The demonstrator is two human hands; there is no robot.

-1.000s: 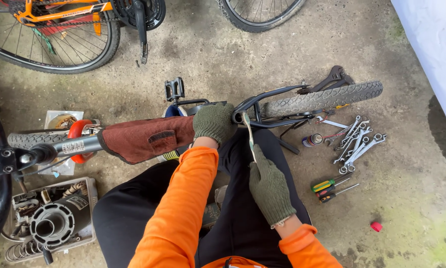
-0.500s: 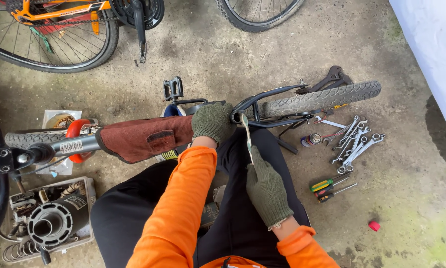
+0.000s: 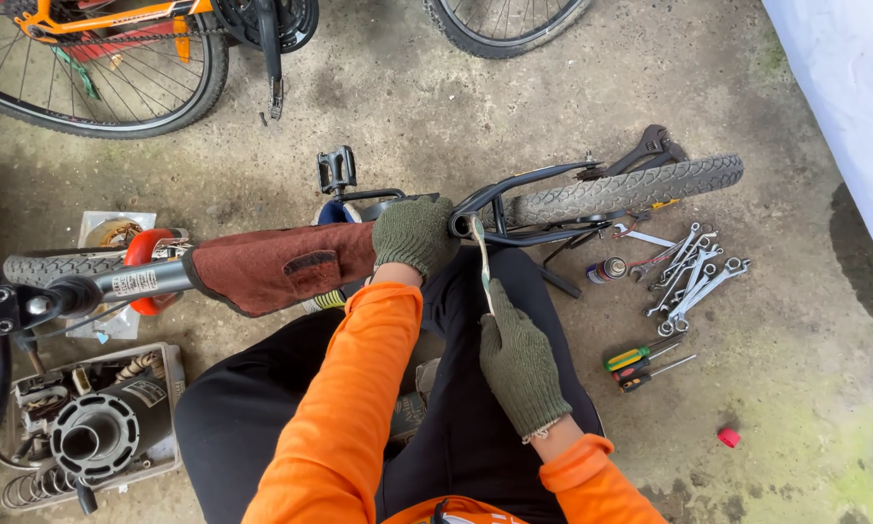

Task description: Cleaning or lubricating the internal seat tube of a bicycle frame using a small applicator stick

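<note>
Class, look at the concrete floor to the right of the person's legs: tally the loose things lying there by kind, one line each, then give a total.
Screwdrivers: 2
Pile of silver spanners: 1 pile; single spanners overlap too much to count
Small spray can: 1
Small red cap: 1
Total: 5 entries

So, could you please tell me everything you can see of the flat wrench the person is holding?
The flat wrench is a thin, stamped strip of grey metal with greenish, worn patches. The gloved right hand grips its lower end, so that part is hidden. It stands nearly upright in the picture, leaning slightly left, over the person's dark trousers. Its upper tip reaches the black bicycle frame near its joint, right beside the gloved left hand, which grips the frame. Whether the head has engaged a nut cannot be seen.
</note>
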